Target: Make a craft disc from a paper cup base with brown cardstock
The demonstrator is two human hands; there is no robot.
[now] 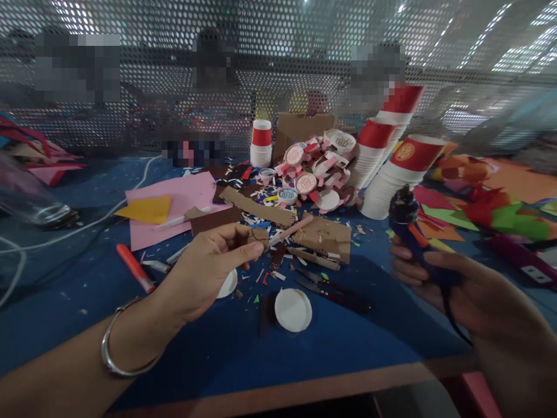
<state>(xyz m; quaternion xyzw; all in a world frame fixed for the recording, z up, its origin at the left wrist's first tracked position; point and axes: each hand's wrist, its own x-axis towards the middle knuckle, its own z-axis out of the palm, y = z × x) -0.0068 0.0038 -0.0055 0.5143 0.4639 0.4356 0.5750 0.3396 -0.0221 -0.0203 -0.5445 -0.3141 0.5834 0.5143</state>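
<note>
Between the thumb and fingers of my left hand [204,270] is a small brown cardboard piece [259,235], held above the table. My right hand [452,284] is wrapped round a dark blue glue gun [404,217] with an orange trigger, its black nozzle tilted up and a cord hanging below. A round white cup bottom [293,310] lies on the table between my hands, beside a narrow dark strip [264,316]. Another white cup bottom [228,284] is partly hidden by my left hand. Black-handled thread snips [335,291] lie to the right.
Stacked red-and-white paper cups [387,186] lean at the back right, near a pile of cut cup bottoms [322,168]. Cardboard [339,232], pink paper [143,226], an orange-red marker [134,267] and scraps cover the blue table [209,371]. Behind stands perforated metal mesh [278,46].
</note>
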